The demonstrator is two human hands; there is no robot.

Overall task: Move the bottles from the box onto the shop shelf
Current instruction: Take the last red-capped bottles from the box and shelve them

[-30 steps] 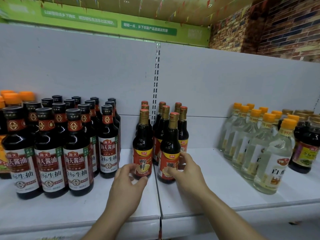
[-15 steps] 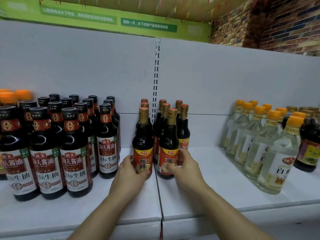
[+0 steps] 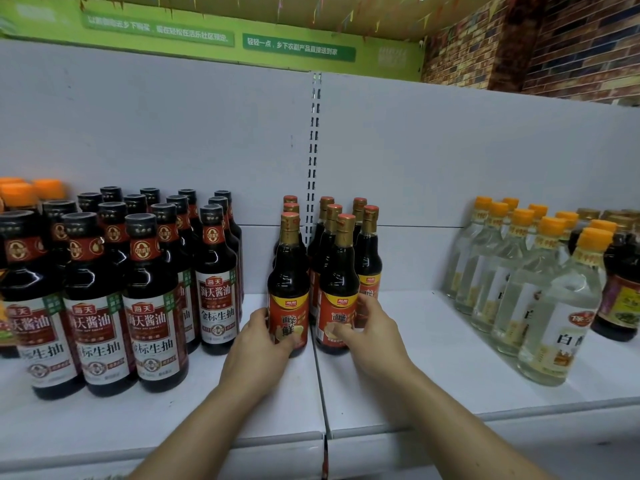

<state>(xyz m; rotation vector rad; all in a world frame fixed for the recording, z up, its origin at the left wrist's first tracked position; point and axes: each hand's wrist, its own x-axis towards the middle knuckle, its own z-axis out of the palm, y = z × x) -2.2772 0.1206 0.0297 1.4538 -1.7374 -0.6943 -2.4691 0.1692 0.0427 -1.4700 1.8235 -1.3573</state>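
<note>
Several dark sauce bottles with red labels and gold necks stand in a cluster at the middle of the white shop shelf [image 3: 433,403]. My left hand [image 3: 258,344] grips the lower label of the front left red-label bottle [image 3: 288,289]. My right hand [image 3: 370,336] grips the base of the front right red-label bottle [image 3: 338,285], thumb on its label. Both bottles stand upright on the shelf. The box is out of view.
Black-capped soy sauce bottles [image 3: 152,303] crowd the shelf's left. Clear vinegar bottles with orange caps [image 3: 561,299] stand at the right, with dark jars [image 3: 620,299] behind them. A slotted upright [image 3: 314,150] divides the white back panel. Bare shelf lies between the middle cluster and the vinegar.
Both hands have closed in from loosely open to gripping the two front red-label bottles. The bottles have slid slightly back toward the cluster.
</note>
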